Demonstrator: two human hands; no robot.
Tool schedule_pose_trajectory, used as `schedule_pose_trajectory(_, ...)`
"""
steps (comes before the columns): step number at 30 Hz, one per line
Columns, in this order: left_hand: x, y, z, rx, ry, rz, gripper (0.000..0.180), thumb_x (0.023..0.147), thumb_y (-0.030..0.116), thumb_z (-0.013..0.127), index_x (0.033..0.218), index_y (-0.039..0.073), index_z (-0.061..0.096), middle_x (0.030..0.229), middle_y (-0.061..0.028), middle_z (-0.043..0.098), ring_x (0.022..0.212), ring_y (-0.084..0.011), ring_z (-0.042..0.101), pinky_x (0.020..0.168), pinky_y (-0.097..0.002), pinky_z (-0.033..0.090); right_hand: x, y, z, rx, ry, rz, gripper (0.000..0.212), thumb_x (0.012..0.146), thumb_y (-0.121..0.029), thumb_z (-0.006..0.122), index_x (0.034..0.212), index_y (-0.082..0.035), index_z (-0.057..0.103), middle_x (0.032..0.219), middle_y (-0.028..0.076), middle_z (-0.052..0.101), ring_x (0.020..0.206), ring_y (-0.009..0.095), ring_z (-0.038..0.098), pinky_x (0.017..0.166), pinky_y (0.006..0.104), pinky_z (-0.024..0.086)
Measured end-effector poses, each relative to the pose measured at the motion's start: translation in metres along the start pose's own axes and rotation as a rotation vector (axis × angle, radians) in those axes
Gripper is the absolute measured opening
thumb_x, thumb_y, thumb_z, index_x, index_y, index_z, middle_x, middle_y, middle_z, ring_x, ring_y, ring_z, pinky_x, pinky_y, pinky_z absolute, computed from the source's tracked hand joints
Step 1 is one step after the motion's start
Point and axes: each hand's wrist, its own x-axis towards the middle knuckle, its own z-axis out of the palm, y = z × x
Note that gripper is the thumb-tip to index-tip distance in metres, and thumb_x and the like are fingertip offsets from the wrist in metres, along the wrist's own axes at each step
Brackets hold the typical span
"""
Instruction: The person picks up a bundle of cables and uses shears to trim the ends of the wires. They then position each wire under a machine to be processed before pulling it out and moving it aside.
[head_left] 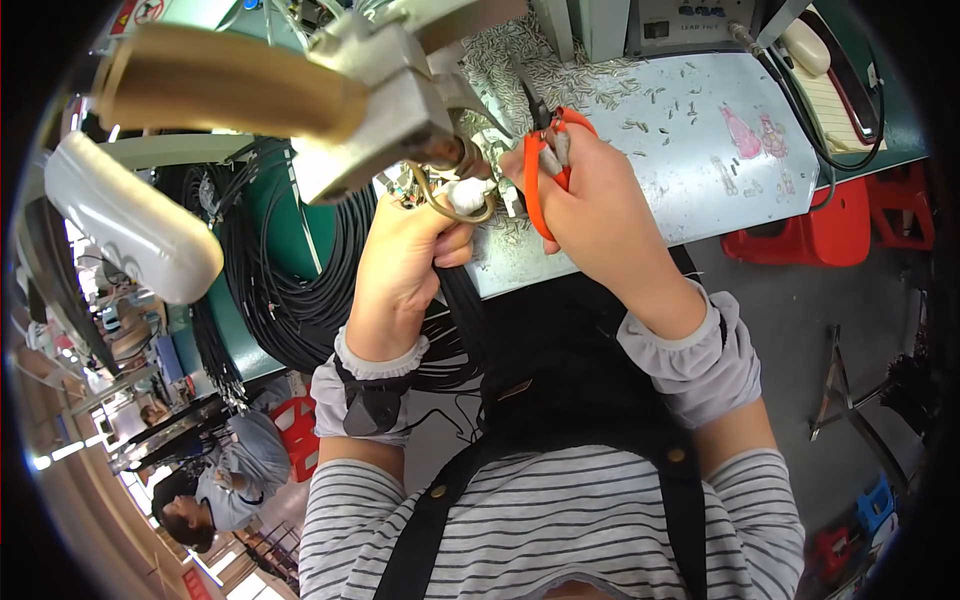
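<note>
My right hand [605, 200]: closed round orange-handled pliers [533, 190]. My left hand [405, 250]: curled, grip uncertain, partly behind a grey machine head [385, 105]. Around: coiled black cables [262, 310], small silvery pieces [590, 88].

I count one left hand [405, 245] and one right hand [610, 200]; one pair of orange-handled pliers [534, 195]; two white sleeve covers [690, 350]; two apron buttons [437, 491]; one blue stool [876, 506]; red stools [805, 235], at least three. Small metal pins [505, 65] and black cables [262, 315]: numerous, exact figures not determinable.
</note>
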Motion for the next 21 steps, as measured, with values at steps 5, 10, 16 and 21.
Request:
schedule_pose_trajectory(5, -0.003, -0.003, 0.003, 0.035, 0.057, 0.049, 0.010, 0.078, 0.003, 0.056, 0.086, 0.002, 0.050, 0.059, 0.0025, 0.043, 0.041, -0.0023, 0.030, 0.037, -0.0169, 0.021, 0.000, -0.002, -0.002, 0.018, -0.024, -0.009, 0.015, 0.083, -0.011, 0.050, 0.088, 0.003, 0.054, 0.054, 0.000, 0.044, 0.040, 0.006, 0.041, 0.038, 0.0211, 0.035)
schedule_pose_trajectory(10, -0.003, -0.005, 0.001, 0.022, 0.057, 0.067, 0.009, 0.078, 0.003, 0.056, 0.085, 0.002, 0.051, 0.060, 0.0025, 0.043, 0.041, -0.0019, 0.029, 0.037, -0.0169, 0.020, -0.001, -0.001, -0.002, 0.004, -0.033, -0.020, 0.016, 0.084, -0.010, 0.048, 0.090, 0.003, 0.053, 0.056, 0.000, 0.045, 0.042, 0.006, 0.041, 0.038, 0.0207, 0.035)
schedule_pose_trajectory(16, -0.010, -0.002, 0.004, 0.107, 0.070, 0.021, 0.011, 0.078, 0.004, 0.057, 0.087, 0.000, 0.053, 0.065, 0.0001, 0.048, 0.045, -0.0032, 0.035, 0.037, -0.0177, 0.023, -0.005, 0.002, -0.002, 0.001, -0.015, -0.069, 0.014, 0.082, -0.008, 0.049, 0.091, 0.003, 0.053, 0.058, 0.000, 0.046, 0.044, 0.005, 0.042, 0.039, 0.0208, 0.036)
schedule_pose_trajectory(21, -0.037, -0.012, 0.013, 0.170, 0.110, 0.129, 0.014, 0.078, 0.002, 0.056, 0.091, -0.003, 0.056, 0.075, -0.0052, 0.056, 0.059, -0.0082, 0.049, 0.049, -0.0199, 0.036, -0.024, -0.005, -0.015, 0.037, -0.013, -0.036, 0.014, 0.079, -0.006, 0.054, 0.092, 0.000, 0.053, 0.060, -0.001, 0.048, 0.048, 0.006, 0.045, 0.042, 0.0209, 0.039)
